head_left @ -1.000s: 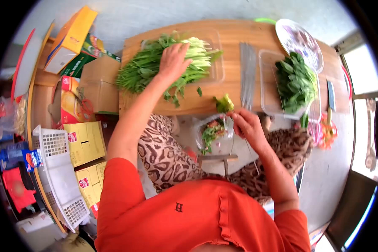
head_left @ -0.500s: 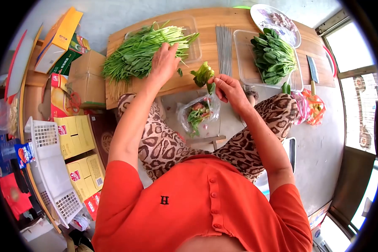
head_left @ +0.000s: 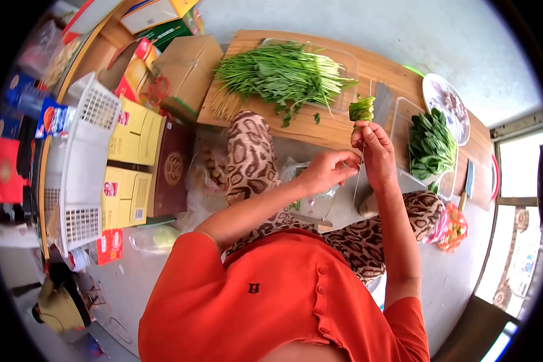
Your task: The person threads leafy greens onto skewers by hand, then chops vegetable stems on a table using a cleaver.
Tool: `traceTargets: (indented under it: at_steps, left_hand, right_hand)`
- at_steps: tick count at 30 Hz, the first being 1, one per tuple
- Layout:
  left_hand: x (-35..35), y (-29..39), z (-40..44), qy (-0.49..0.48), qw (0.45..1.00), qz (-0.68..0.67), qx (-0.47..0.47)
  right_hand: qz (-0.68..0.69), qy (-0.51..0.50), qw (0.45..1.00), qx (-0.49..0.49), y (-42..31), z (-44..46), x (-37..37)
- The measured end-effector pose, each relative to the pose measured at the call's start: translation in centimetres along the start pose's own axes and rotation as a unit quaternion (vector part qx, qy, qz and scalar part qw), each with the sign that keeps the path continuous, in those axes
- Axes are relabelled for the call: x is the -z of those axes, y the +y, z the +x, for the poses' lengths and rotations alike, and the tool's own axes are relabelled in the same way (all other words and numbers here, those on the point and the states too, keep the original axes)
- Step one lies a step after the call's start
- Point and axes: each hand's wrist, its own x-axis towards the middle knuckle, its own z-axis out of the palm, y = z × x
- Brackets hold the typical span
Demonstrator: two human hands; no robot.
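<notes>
My right hand (head_left: 375,148) is closed around the base of a small folded bunch of leafy greens (head_left: 361,110), held up over the table's front edge. A thin metal skewer (head_left: 358,186) runs lengthwise through or beside the bunch; its tip shows above the leaves and its other end hangs below my hands. My left hand (head_left: 332,172) is just left of it, fingers bent together and fingertips at the skewer. Behind lies a big pile of long-stemmed greens (head_left: 283,72), partly on a clear plastic tray (head_left: 347,60).
More metal skewers (head_left: 382,99) lie on the wooden table (head_left: 247,42). To the right are dark leafy greens (head_left: 431,142) in a clear tray (head_left: 400,123), a plate (head_left: 429,90) with pale pieces and a knife (head_left: 469,178). Boxes (head_left: 190,63) and a white basket (head_left: 81,169) stand left.
My left hand has left the pile of greens and come down beside my right hand. The bunch is now folded tighter, with a skewer visible at it. The view has turned left.
</notes>
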Motion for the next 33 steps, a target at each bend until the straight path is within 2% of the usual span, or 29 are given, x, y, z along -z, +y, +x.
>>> traceTargets:
  at_steps: [3,5,9,11,13,15,17,19,24,33]
  left_hand:
    - [0.6,2.1,-1.4,0.016,0.997,-0.068,-0.030]
    - [1.8,3.7,-2.3,0.031,0.994,-0.100,0.007]
    - [4.6,5.6,-4.2,0.117,0.985,-0.116,-0.051]
    - [7.5,7.5,-5.5,0.160,0.983,-0.022,-0.089]
    - [10.9,8.5,-6.7,0.212,0.972,-0.028,-0.095]
    - [15.0,8.9,-7.8,0.266,0.956,-0.004,-0.122]
    - [19.2,9.1,-9.0,0.312,0.944,0.016,-0.106]
    - [23.3,9.0,-9.8,0.346,0.935,0.045,-0.070]
    - [31.6,8.3,-8.2,0.327,0.936,0.134,0.009]
    - [40.9,7.0,-4.7,0.361,0.930,0.073,0.005]
  right_hand:
    - [0.039,-0.020,0.998,-0.044,-1.0,0.5,-3.2]
    - [0.042,-0.050,0.997,-0.043,-1.7,1.0,-5.4]
    - [-0.054,-0.076,0.995,-0.023,-2.3,1.7,-9.2]
    - [-0.140,-0.091,0.985,0.052,-1.8,2.0,-9.8]
    - [-0.157,-0.101,0.980,0.064,-1.1,1.9,-9.1]
    - [-0.163,-0.078,0.984,0.013,-0.3,1.4,-7.6]
    - [-0.153,-0.061,0.986,0.000,0.5,0.7,-5.7]
    - [-0.146,-0.006,0.988,-0.057,1.1,-0.2,-3.5]
    - [-0.107,0.053,0.987,-0.110,2.6,-2.2,0.8]
    - [-0.102,0.116,0.977,-0.147,4.4,-4.6,4.0]
